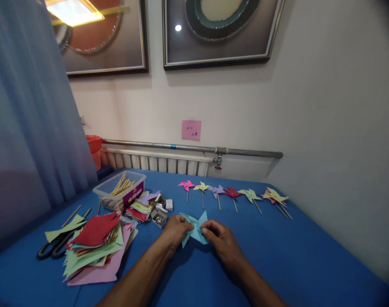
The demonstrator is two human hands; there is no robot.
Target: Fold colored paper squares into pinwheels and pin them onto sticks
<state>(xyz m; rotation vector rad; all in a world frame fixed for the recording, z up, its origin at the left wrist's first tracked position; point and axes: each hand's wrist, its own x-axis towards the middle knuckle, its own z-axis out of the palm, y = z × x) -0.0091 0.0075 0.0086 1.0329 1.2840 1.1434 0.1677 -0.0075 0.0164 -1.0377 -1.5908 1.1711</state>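
Note:
A light blue paper pinwheel [198, 233] with folded blades is held between my two hands, over the blue table. My left hand [177, 232] is closed on its left side, the fingertips near its middle. On its right side my right hand [220, 239] pinches the paper between thumb and fingers. No stick shows on this pinwheel. Just beyond my left hand stands a small open box [159, 217] with shiny metal bits in it. Whether a pin sits between my fingers is too small to tell.
Finished pinwheels on sticks, such as a red one [233, 192], lie in a row at the back right. At left are stacked coloured paper [96, 230], black-handled scissors [49, 251], smaller cut papers [139, 209] and a clear plastic box [101, 190] of wooden sticks.

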